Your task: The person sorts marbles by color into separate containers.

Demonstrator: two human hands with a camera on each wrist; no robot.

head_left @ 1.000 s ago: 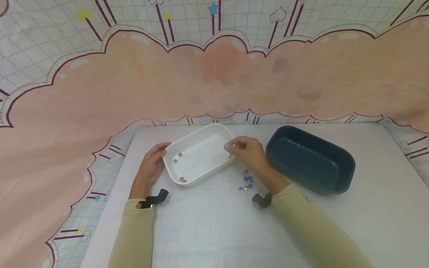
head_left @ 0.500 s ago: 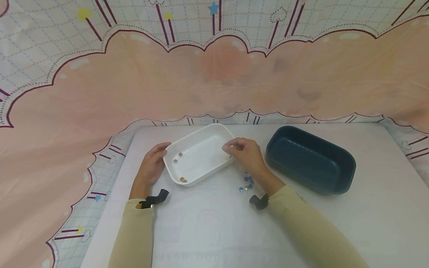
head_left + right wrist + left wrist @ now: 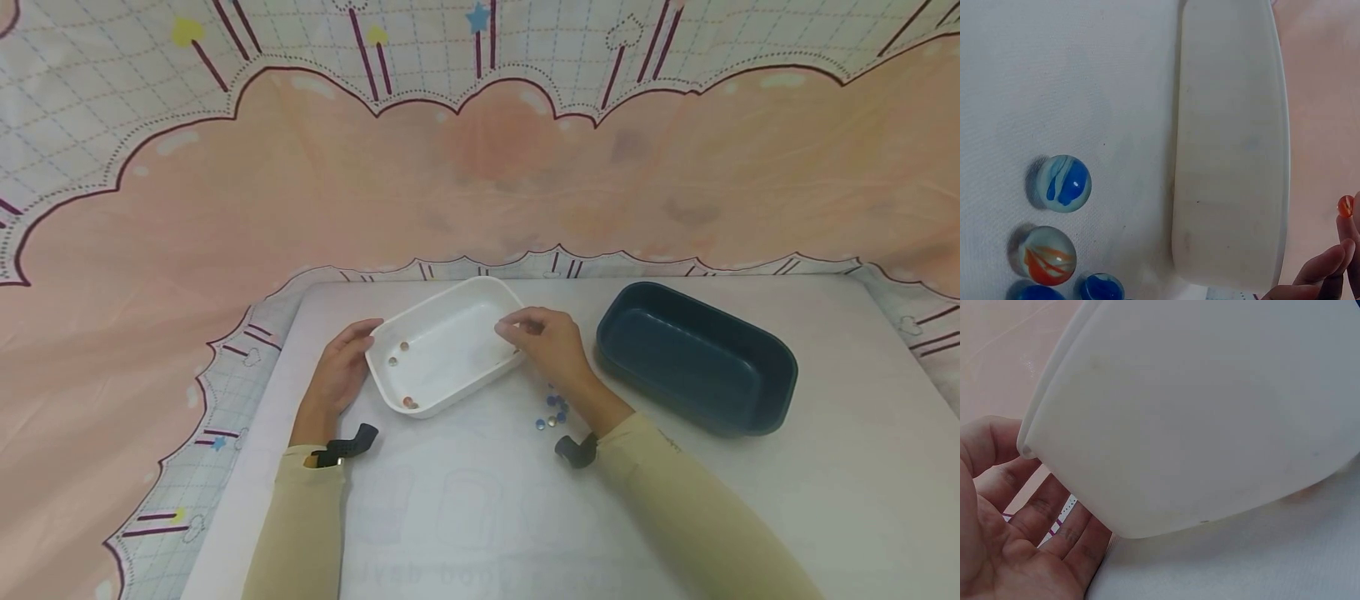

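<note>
My left hand (image 3: 339, 371) holds the left end of a white rectangular dish (image 3: 450, 343), its fingers along the outer wall and at the rim. In the left wrist view the dish's pale outer wall (image 3: 1179, 425) fills most of the picture. Over the dish's right end is my right hand (image 3: 551, 342), pinching an orange marble (image 3: 1345, 205) between its fingertips. Several small marbles (image 3: 404, 346) lie inside the dish. On the white tabletop below the right hand is a loose group of marbles, mostly blue (image 3: 1065, 183), with one orange-streaked marble (image 3: 1049, 255).
A dark blue rectangular dish (image 3: 697, 358) stands right of the right hand, with no marbles visible inside. The white table (image 3: 465, 500) reaches back to a patterned pink cloth (image 3: 525, 183). Dark wrist-worn pieces (image 3: 576, 451) jut out near both cuffs.
My right hand has shifted slightly left and further over the white dish's right end. The left hand and both dishes stay nearly where they were.
</note>
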